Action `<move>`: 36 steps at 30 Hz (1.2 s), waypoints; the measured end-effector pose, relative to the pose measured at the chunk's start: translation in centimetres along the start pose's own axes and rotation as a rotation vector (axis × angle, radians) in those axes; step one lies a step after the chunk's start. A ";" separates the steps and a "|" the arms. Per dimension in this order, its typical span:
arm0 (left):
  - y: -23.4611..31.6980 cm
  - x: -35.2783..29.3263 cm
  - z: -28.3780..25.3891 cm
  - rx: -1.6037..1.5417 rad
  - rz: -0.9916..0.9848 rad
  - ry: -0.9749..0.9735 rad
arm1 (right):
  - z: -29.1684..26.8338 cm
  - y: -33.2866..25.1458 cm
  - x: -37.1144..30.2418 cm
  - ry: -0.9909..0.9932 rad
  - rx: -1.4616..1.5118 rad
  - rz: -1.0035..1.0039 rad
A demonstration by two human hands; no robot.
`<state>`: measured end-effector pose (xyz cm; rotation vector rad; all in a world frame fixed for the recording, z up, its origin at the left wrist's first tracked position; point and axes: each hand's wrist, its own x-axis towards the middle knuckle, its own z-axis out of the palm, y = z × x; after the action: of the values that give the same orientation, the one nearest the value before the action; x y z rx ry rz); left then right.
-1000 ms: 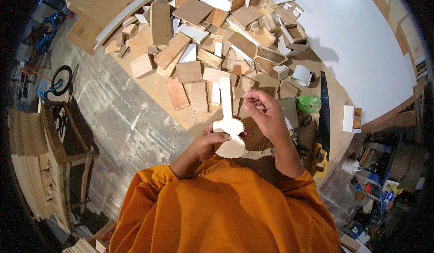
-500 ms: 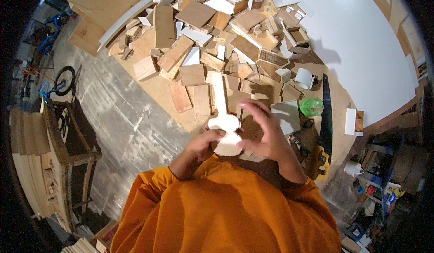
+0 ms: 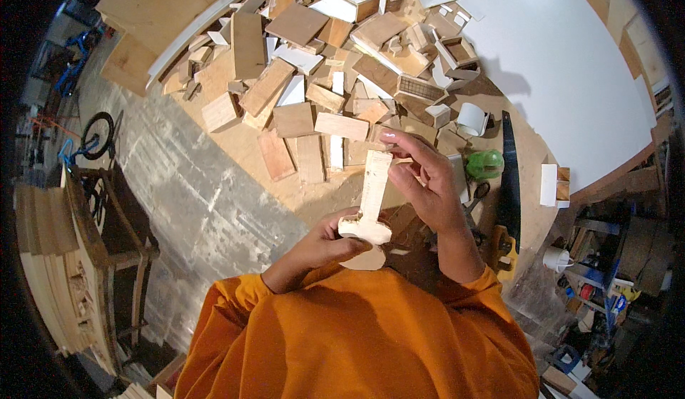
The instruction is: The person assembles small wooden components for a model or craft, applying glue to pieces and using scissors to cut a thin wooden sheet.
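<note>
Pale wooden piece (image 3: 369,217), guitar-like in outline, just below and right of frame centre. Held, broad face up. Long straight neck (image 3: 375,185), squared at its tip, points toward the top of the frame, leaning slightly right. Body of two rounded lobes: upper lobe (image 3: 365,230) bright, lower lobe (image 3: 365,259) shaded, tanner. Waist partly covered. Edges look rough; surface bare, unpainted.

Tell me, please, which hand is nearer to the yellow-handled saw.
Right. The right hand is left of the saw, near the stem of the pale wooden piece; the left hand is farther left, holding that piece's lower part.
</note>
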<state>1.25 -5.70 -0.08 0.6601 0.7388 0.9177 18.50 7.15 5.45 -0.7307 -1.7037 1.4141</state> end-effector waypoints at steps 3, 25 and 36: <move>0.4 0.0 0.6 -0.001 -0.006 0.004 | 0.1 0.2 -0.2 0.000 -0.031 0.090; -0.5 0.0 1.0 -0.175 -0.189 0.197 | 0.8 2.2 -0.3 0.045 -0.133 0.302; -0.6 0.3 -2.9 -0.728 -0.025 0.087 | 2.0 3.0 0.1 0.012 -0.086 0.204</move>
<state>-0.66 -5.21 -2.28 -0.0313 0.4352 1.1078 16.55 6.83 2.41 -0.9819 -1.7286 1.4760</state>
